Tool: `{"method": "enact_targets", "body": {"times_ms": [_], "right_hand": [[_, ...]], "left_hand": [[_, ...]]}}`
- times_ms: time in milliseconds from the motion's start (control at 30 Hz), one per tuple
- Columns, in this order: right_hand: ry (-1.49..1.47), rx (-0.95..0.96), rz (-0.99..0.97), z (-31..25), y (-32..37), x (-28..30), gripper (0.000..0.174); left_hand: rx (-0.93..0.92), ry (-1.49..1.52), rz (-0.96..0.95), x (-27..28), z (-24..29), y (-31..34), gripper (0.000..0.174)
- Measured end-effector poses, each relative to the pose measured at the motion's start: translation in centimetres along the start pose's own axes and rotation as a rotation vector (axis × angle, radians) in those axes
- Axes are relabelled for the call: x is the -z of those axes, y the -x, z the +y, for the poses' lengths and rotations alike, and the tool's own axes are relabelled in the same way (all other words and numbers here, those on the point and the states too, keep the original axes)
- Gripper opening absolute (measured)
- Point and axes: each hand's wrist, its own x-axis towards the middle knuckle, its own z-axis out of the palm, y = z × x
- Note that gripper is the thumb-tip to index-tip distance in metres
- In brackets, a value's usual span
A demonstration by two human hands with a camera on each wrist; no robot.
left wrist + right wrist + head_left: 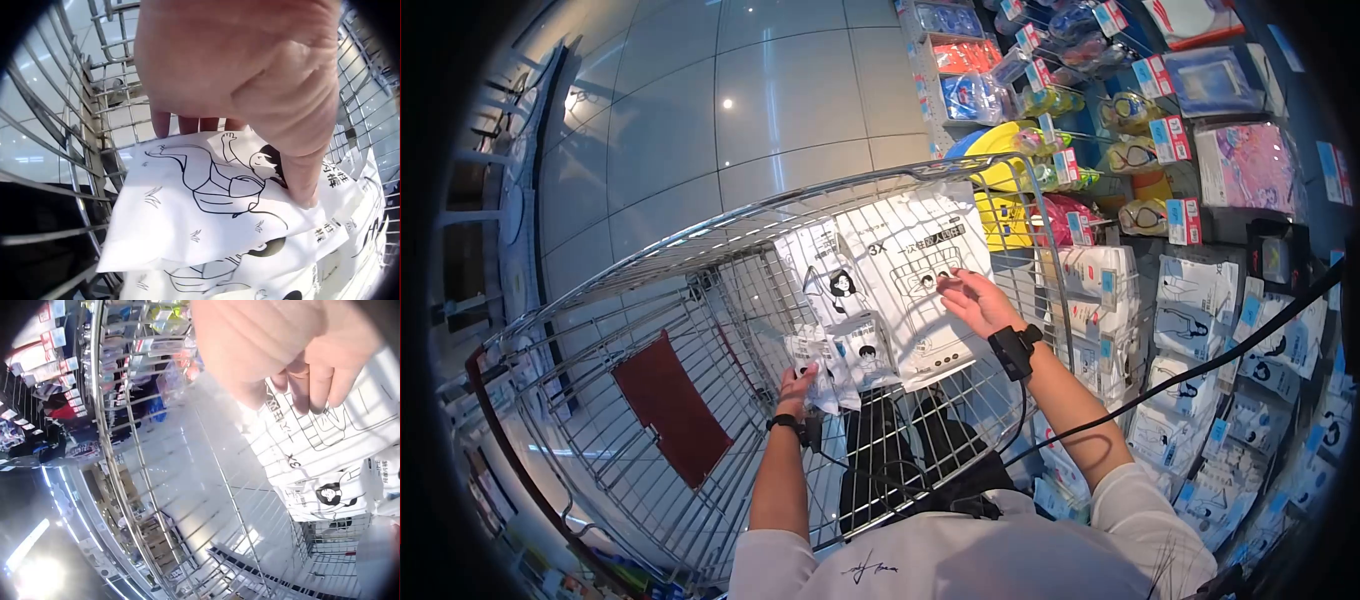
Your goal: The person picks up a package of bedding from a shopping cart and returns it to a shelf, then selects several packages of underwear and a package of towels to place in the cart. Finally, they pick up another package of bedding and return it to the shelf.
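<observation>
— What's in the head view?
— A big white bag (925,315) lies in the cart (672,410), by the far right corner, and a small bag (832,386) sits closer to the near edge
— Left wrist view?
— The left hand (244,72) pinches the small bag
— Right wrist view?
— The right hand (290,350) is loose above the big white bag; I can't tell if it touches

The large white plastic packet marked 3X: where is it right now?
In the head view, the large white packet lies inside the silver wire shopping cart, by the right hand, just right of the smaller white packet showing a long-haired figure.
</observation>
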Motion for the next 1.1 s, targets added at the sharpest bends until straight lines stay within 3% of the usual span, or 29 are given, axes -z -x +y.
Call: {"method": "enact_targets", "body": {"times_ms": [133,233,333,400,500,600,733,800,867,933,967,1100], "right_hand": [[-0.129,0.027,0.014,-0.3,2.6,1.6,0.036],[-0.172,0.083,-0.013,0.5,3.8,1.5,0.043],[-0.200,0.065,0.008,2.4,3.8,1.5,0.040],[-0.213,0.029,0.024,3.0,3.8,1.8,0.038],[-0.208,0.095,-0.059,1.8,5.3,1.3,0.036],[-0.257,0.138,-0.025,0.7,7.4,1.3,0.036],[-0.374,0.164,-0.020,-0.1,10.1,1.7,0.033],[-0.401,0.191,-0.011,-0.5,11.8,2.0,0.033],[-0.412,0.206,0.013,-0.9,13.6,2.4,0.032],[-0.470,0.265,0.004,-1.2,15.5,3.4,0.029],[-0.486,0.283,0.037,-1.4,16.3,3.9,0.028],[-0.554,0.327,0.031,-0.6,19.0,7.3,0.027]], "left_hand": [[0.043,-0.136,0.143,-1.5,0.3,0.2,0.079],[-0.051,0.152,-0.071,-1.2,-0.8,-1.4,0.065],[-0.001,0.209,-0.133,-0.6,-2.0,-2.9,0.067],[0.054,0.161,-0.077,-0.4,-2.0,-3.2,0.059],[0.005,0.373,-0.214,-1.7,-0.2,-1.9,0.053],[0.111,0.416,-0.332,-1.9,-1.2,-3.8,0.060],[0.011,0.341,-0.288,-3.2,-0.3,-2.0,0.068],[0.003,0.246,-0.083,-4.2,0.1,-0.6,0.074],[-0.039,0.087,-0.153,-5.1,3.5,2.3,0.076],[-0.070,-0.092,-0.068,-6.3,5.1,4.3,0.069],[-0.043,-0.123,-0.139,-7.0,6.8,6.0,0.070],[-0.077,-0.187,-0.146,-5.6,4.1,0.6,0.056]]}}
